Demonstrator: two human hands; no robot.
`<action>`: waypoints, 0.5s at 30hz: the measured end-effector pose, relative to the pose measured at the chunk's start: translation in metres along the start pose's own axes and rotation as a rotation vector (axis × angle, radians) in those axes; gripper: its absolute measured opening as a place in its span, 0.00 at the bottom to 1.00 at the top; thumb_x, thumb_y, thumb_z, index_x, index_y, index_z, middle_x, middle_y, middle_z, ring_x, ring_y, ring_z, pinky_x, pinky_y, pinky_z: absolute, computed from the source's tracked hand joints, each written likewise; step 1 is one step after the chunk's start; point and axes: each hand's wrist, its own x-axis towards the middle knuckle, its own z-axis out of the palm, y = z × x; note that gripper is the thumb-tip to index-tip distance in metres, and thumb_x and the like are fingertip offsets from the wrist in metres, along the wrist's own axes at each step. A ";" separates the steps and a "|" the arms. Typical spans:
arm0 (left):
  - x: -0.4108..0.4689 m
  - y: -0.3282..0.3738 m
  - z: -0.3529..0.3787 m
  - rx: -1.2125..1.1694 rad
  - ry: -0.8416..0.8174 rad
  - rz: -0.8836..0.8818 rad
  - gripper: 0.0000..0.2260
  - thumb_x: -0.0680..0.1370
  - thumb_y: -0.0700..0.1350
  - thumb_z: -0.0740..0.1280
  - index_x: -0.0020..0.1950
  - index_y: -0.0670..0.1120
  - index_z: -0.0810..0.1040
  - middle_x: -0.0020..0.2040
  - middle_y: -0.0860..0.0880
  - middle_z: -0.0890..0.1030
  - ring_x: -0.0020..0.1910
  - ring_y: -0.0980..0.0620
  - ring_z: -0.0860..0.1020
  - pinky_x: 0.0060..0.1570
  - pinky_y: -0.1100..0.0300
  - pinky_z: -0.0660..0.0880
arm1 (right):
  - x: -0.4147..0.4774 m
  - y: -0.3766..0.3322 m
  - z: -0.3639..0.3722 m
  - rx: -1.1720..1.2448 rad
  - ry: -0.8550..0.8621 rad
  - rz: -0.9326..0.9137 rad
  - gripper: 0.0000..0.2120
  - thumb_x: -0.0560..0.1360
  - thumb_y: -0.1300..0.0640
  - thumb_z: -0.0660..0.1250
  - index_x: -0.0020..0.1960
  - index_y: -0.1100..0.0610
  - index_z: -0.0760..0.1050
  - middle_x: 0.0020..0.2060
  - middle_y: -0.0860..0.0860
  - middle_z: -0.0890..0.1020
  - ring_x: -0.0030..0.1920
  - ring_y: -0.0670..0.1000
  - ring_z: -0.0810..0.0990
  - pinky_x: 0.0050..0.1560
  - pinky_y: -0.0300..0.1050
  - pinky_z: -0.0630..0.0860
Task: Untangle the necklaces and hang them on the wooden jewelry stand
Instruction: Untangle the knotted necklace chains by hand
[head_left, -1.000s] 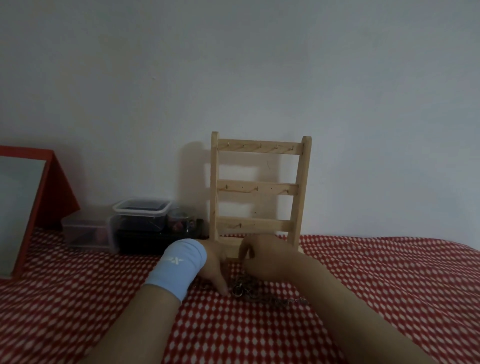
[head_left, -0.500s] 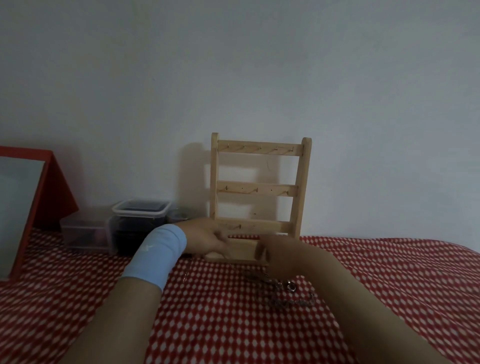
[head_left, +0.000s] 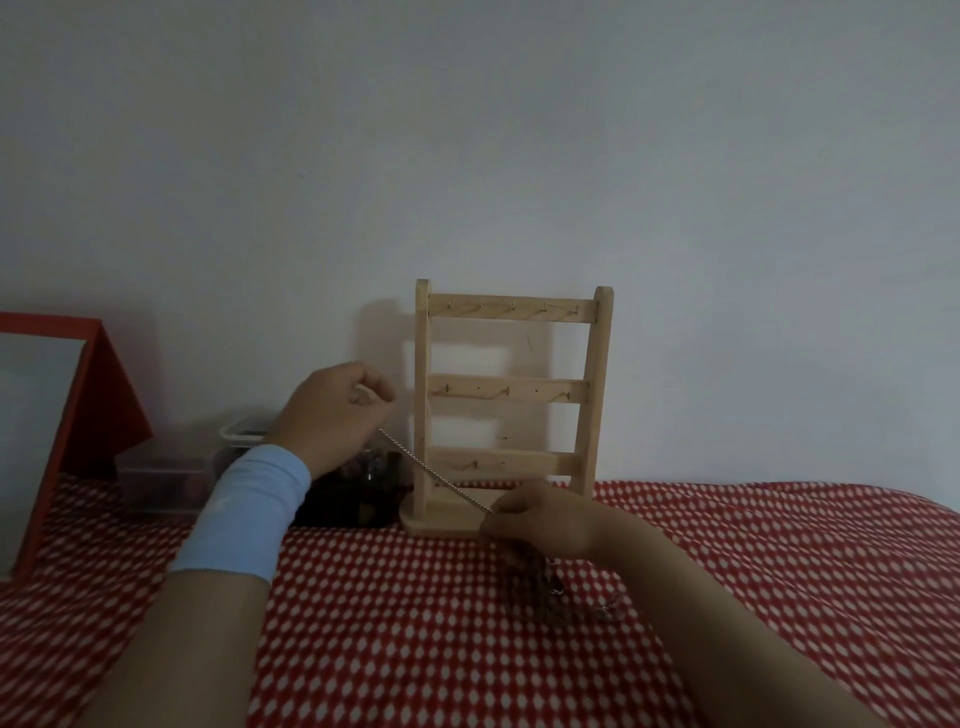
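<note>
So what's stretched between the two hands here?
A thin silver chain, taut from the left hand down to the right hand, in front of the wooden jewelry stand; head view.

Wooden jewelry stand: pale wood, set upright on a flat base on the red-and-white cloth, close to the wall. Three cross rails are fitted with small hooks.

Silver chain: thin, drawn out in a straight slanted line across the stand's lower left. The upper end is held in the left hand; the lower end is pinched by the right hand.

Tangled necklaces: a dark clump laid on the cloth just below the right hand. Single strands cannot be told apart.
</note>
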 end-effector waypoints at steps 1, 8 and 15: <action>0.001 -0.004 -0.003 0.050 -0.013 -0.011 0.09 0.75 0.37 0.64 0.43 0.50 0.80 0.36 0.51 0.78 0.37 0.52 0.76 0.35 0.62 0.68 | -0.001 0.000 -0.002 0.015 0.016 0.009 0.17 0.85 0.48 0.61 0.41 0.49 0.80 0.32 0.45 0.82 0.30 0.40 0.77 0.38 0.34 0.73; -0.005 -0.005 -0.003 0.112 -0.787 -0.461 0.16 0.81 0.44 0.62 0.69 0.46 0.69 0.46 0.43 0.85 0.41 0.46 0.84 0.46 0.53 0.82 | -0.003 -0.011 -0.005 0.213 0.086 -0.103 0.18 0.85 0.48 0.58 0.50 0.57 0.82 0.27 0.50 0.72 0.28 0.48 0.73 0.35 0.42 0.75; -0.005 0.026 0.027 0.188 -0.744 -0.122 0.18 0.81 0.54 0.63 0.70 0.53 0.71 0.55 0.54 0.80 0.55 0.56 0.78 0.58 0.60 0.74 | -0.006 -0.022 -0.007 0.411 0.002 -0.115 0.11 0.84 0.60 0.61 0.54 0.61 0.81 0.28 0.46 0.70 0.29 0.46 0.66 0.31 0.41 0.65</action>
